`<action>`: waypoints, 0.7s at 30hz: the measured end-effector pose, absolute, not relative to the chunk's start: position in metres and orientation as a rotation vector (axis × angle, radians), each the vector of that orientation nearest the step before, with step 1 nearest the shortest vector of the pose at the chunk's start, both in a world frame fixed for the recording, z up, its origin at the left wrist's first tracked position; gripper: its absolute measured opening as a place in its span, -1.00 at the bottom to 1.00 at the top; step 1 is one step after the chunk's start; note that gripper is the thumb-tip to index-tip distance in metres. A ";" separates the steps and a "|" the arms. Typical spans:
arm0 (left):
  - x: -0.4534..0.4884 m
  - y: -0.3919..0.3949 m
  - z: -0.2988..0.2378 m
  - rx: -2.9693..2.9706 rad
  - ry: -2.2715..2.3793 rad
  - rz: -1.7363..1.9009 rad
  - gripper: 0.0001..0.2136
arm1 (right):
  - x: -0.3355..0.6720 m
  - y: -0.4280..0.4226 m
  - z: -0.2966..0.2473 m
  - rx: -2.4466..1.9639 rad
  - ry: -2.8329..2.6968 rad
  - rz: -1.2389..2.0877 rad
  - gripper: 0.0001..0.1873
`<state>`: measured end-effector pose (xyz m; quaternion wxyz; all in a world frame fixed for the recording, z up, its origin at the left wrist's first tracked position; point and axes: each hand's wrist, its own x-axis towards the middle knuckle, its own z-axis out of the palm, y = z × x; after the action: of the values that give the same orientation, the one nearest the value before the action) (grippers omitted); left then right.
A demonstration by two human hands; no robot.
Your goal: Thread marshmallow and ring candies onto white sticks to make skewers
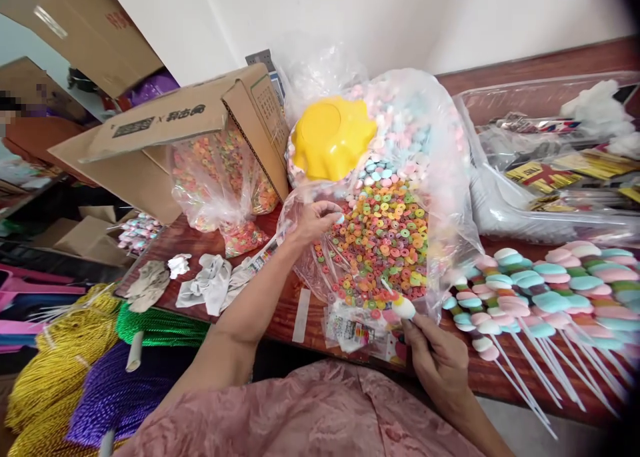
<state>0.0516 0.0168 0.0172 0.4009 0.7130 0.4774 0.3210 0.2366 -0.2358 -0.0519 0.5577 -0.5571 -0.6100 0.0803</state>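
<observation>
My left hand (315, 218) reaches into a big clear plastic bag (450, 197) of small colourful ring candies (385, 244), its fingers pinched together over the rings; what they hold is too small to make out. My right hand (437, 357) is closed on a thin white stick (387, 288) that carries a white marshmallow (404, 307) and points into the rings. A yellow scalloped bowl (331, 137) lies upside down on pastel marshmallows at the back of the bag.
Finished marshmallow skewers (540, 290) lie in a row on the wooden table (295, 310) to the right. A cardboard box (200, 120) with another bag of rings stands to the left. Crumpled cloths (210, 284), coils of coloured cord (100, 370) and packaged goods (560, 170) surround them.
</observation>
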 end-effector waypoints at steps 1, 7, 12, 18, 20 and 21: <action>0.050 -0.004 0.017 1.657 1.131 0.878 -0.72 | 0.236 -0.236 -0.051 -1.315 -1.450 0.182 -0.84; 0.045 -0.117 0.009 1.095 0.874 0.979 -0.56 | 0.227 -0.243 -0.040 -1.355 -1.647 0.123 -0.81; 0.043 -0.150 0.004 0.740 0.802 1.144 -0.56 | 0.221 -0.248 -0.031 -1.380 -1.740 0.115 -0.79; 0.042 -0.153 -0.003 0.800 0.857 1.263 -0.57 | 0.218 -0.255 -0.025 -1.420 -1.785 0.109 -0.78; 0.043 -0.154 -0.006 0.851 0.863 1.287 -0.57 | 0.218 -0.257 -0.025 -1.437 -1.779 0.116 -0.78; 0.044 -0.155 -0.008 0.869 0.860 1.294 -0.57 | 0.217 -0.258 -0.025 -1.441 -1.777 0.122 -0.77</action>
<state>0.0438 -0.1551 -0.0080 0.6291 0.3795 0.3755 0.5650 0.2174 -0.2577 -0.0247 0.4126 -0.5730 -0.7064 0.0486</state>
